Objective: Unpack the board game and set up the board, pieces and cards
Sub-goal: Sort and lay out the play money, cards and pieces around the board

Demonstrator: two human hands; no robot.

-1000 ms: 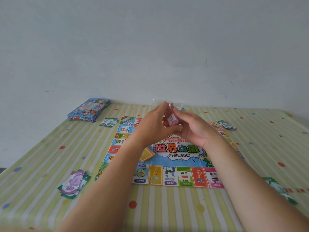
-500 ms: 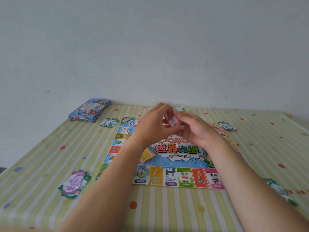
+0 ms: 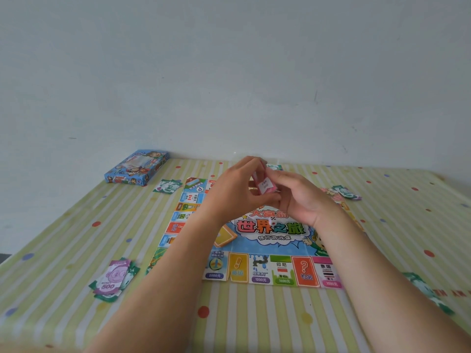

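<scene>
The colourful game board (image 3: pixel 270 270) lies flat in the middle of the table. Above its far half, my left hand (image 3: pixel 235 191) and my right hand (image 3: pixel 303 197) meet and together pinch a small stack of pink-edged cards (image 3: pixel 265 186), its white face turned toward me. A white die (image 3: pixel 273 220) lies on the board's centre art, just below my hands. An orange card pile (image 3: pixel 224 236) lies on the board beside my left forearm. My arms hide much of the board's left and right sides.
The blue game box (image 3: pixel 136 168) lies at the far left by the wall. Paper money piles sit at the near left (image 3: pixel 113 278), far left (image 3: pixel 167 186), far right (image 3: pixel 342 192) and near right (image 3: pixel 424 291). The striped tablecloth (image 3: pixel 254 322) covers the table.
Both hands stayed above the board and shifted slightly while working the pink-edged cards between the fingers; the stack tilted so its white face shows more. Nothing else moved.
</scene>
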